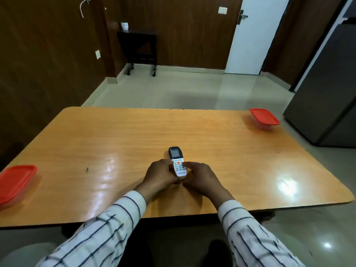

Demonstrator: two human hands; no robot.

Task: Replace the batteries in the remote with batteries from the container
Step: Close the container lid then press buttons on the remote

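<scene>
A white remote (177,161) with a dark screen and an orange button lies face up near the middle of the wooden table (115,143). My left hand (159,175) grips its lower left side. My right hand (200,177) holds its lower right side, with a finger resting on the keypad. One clear container with a red lid (264,118) stands at the far right corner. Another red-lidded container (16,181) sits at the left edge. Both lids are on, so their contents are hidden.
A small dark speck (87,169) lies on the table left of the remote. A grey fridge (327,97) stands beyond the table's right side. A black side table (138,49) and a white door (254,35) are at the far wall.
</scene>
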